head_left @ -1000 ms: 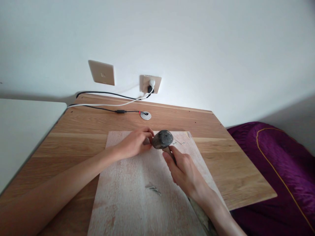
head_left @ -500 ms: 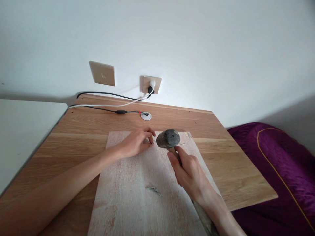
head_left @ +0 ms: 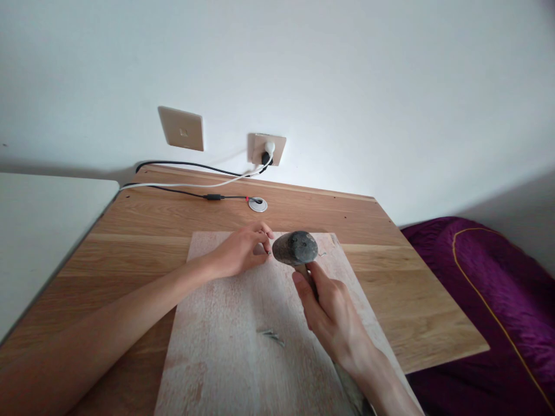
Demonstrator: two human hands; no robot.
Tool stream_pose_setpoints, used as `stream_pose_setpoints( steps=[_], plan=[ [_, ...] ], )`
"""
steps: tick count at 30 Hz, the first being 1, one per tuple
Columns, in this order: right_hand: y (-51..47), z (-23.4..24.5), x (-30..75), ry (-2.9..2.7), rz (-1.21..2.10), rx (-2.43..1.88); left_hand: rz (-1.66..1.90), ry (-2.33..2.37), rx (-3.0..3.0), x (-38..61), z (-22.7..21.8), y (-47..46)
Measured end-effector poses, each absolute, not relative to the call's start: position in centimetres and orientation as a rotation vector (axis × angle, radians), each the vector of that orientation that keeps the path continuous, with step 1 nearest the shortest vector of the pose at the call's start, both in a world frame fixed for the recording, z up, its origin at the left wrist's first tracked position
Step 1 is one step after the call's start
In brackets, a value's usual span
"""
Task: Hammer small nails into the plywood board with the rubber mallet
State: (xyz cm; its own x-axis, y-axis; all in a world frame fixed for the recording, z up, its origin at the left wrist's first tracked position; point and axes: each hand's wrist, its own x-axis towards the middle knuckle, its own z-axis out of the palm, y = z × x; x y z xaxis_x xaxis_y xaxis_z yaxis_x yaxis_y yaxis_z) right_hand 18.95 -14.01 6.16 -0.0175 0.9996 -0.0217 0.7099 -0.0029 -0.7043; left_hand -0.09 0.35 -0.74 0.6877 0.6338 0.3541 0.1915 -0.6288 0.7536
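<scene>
My left hand (head_left: pixel 240 249) rests near the far edge of a whitish wooden board (head_left: pixel 225 341). Its thumb and forefinger pinch a small nail (head_left: pixel 269 253), of which only the head end shows. In my right hand (head_left: pixel 336 312) is a mallet (head_left: pixel 295 247), gripped by the handle close under its dark, worn head. The mallet head hovers just to the right of the left fingertips, apart from them. Several loose nails (head_left: pixel 272 336) lie in a small group on the middle of the board. Another nail (head_left: pixel 322 254) shows at the board's far right, partly behind the mallet head.
The board lies on a wooden desk (head_left: pixel 416 300) against a white wall. Cables (head_left: pixel 186 186) run along the desk's back to a wall socket (head_left: pixel 267 150) and a round cable grommet (head_left: pixel 258 204). Purple fabric (head_left: pixel 503 289) lies beyond the right edge; a white surface (head_left: pixel 47 231) stands left.
The mallet and my right hand have shifted slightly left, bringing the head a little nearer the left fingertips. My left hand keeps its pinch in the same place.
</scene>
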Motion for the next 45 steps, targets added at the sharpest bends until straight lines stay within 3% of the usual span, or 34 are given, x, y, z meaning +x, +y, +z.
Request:
stream_pose_setpoints(
  steps=[45],
  plan=[
    [-13.82, 6.35, 18.39, -1.798, 0.78, -1.896, 0.894, 0.583, 2.053, 0.11, -0.73, 0.94]
  ],
)
